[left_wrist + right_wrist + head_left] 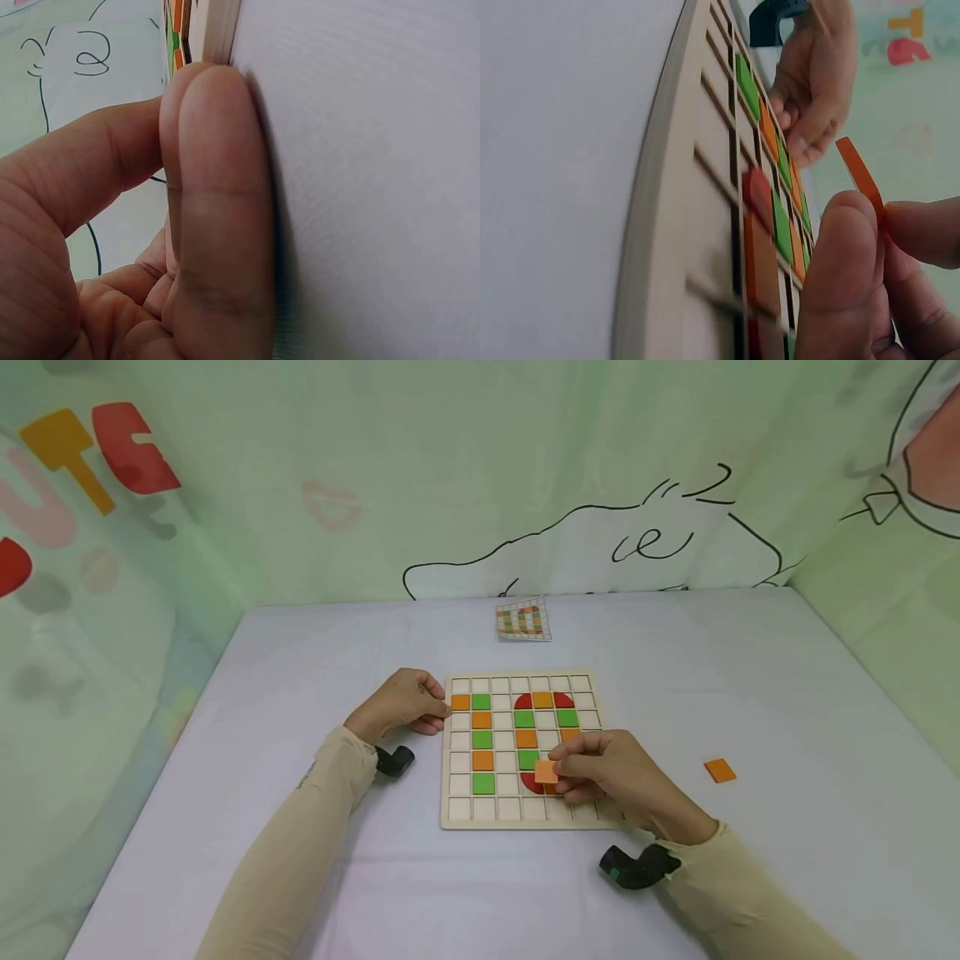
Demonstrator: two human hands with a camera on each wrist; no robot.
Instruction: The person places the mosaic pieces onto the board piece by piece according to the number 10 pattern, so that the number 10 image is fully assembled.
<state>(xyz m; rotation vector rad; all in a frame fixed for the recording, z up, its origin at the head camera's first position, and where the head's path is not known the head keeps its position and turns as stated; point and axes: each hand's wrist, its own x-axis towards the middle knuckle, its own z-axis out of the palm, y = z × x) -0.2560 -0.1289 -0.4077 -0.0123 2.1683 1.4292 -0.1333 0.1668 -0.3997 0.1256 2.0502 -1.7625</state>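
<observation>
My right hand [611,772] pinches a square orange tile [546,772] between thumb and fingers, above the lower right part of a wooden grid board [459,810]. In the right wrist view the tile [861,174] is seen almost edge-on, raised over the board. Green and orange tiles form a column at the board's left. Further right, green, orange and rounded red tiles form a ring partly hidden by my right hand. My left hand [408,702] holds the board's left edge, its fingertips [217,90] right at the rim in the left wrist view.
One loose orange tile [720,770] lies on the white tabletop [787,860] to the right of the board. Behind the board stands a small card [522,620] printed with a coloured grid pattern. A printed cloth [465,460] hangs along the back and sides.
</observation>
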